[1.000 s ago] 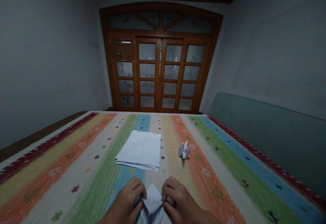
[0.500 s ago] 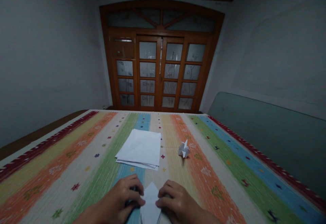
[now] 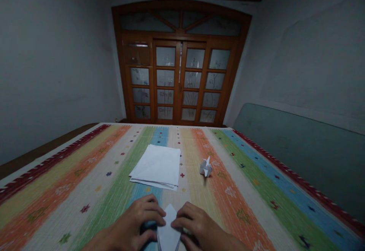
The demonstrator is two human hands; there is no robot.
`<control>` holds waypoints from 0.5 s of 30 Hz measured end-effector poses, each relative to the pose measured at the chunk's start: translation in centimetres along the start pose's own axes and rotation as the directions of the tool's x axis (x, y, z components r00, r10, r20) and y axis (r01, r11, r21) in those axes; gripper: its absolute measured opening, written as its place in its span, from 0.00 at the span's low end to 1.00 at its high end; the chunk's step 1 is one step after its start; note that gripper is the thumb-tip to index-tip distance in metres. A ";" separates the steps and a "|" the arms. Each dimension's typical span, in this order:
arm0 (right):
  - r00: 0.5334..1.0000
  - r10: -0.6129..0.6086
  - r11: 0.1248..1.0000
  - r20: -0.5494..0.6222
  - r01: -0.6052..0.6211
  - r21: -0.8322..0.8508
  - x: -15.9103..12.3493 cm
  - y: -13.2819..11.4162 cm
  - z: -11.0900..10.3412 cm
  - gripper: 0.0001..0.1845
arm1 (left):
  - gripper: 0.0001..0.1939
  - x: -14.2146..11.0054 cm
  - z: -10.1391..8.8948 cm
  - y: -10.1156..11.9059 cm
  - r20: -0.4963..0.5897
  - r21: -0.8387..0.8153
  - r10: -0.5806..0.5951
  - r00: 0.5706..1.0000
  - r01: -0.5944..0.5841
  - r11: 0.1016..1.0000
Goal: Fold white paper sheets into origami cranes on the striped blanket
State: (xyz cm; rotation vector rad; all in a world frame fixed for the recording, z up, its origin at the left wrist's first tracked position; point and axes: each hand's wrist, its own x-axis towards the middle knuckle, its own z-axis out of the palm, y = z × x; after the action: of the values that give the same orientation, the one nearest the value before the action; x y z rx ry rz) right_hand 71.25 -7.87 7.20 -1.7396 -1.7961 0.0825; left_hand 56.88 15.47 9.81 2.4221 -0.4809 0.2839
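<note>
A folded white paper kite shape (image 3: pixel 169 228) stands point-up at the bottom middle of the striped cloth (image 3: pixel 85 209). My left hand (image 3: pixel 134 220) grips its left side, and my right hand (image 3: pixel 194 224) grips its right side. The fingers of both hands curl over the paper edges, and the lower end runs out of view. Farther off lies a stack of white paper sheets (image 3: pixel 156 165), nearest my left hand. A small folded white paper figure (image 3: pixel 205 168) sits beyond my right hand, on the orange stripe.
The multicoloured cloth has a red border and covers a wide surface. A dark wooden edge (image 3: pixel 48 148) runs along its left side and a grey-green panel (image 3: pixel 299 156) stands at its right. Beyond it are a wooden glazed door (image 3: pixel 179 80) and grey walls.
The paper's upper flap no longer shows as a separate splayed piece; it now looks like one narrow kite. Both hands have shifted slightly outward along it. The stack and small figure stay put.
</note>
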 end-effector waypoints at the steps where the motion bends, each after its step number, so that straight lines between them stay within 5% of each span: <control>1: 1.000 0.022 0.999 -0.002 -0.022 0.034 0.0 -0.1 -0.1 0.19 | 0.16 0.1 0.0 0.0 -0.002 -0.023 -0.002 1.000 0.002 1.000; 6: 0.976 0.186 0.979 -0.110 -0.174 0.106 -0.7 0.6 0.9 0.16 | 0.12 0.2 -0.1 -0.1 -0.023 -0.039 -0.100 0.995 0.099 0.994; 12: 0.934 0.329 0.938 -0.140 -0.305 0.166 -1.1 1.4 2.2 0.31 | 0.20 -0.4 1.1 -1.4 -0.100 -0.062 -0.189 0.977 0.184 0.981; 15: 0.927 0.347 0.933 -0.145 -0.326 0.152 -0.8 1.3 2.1 0.28 | 0.25 -0.5 2.4 -2.1 -0.187 -0.065 -0.249 0.950 0.241 0.968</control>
State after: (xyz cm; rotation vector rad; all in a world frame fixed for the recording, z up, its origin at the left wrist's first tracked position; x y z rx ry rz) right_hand 71.33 -7.68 4.58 -1.8867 -1.3279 0.1799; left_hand 57.45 15.62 6.70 2.3528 -0.0961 0.3919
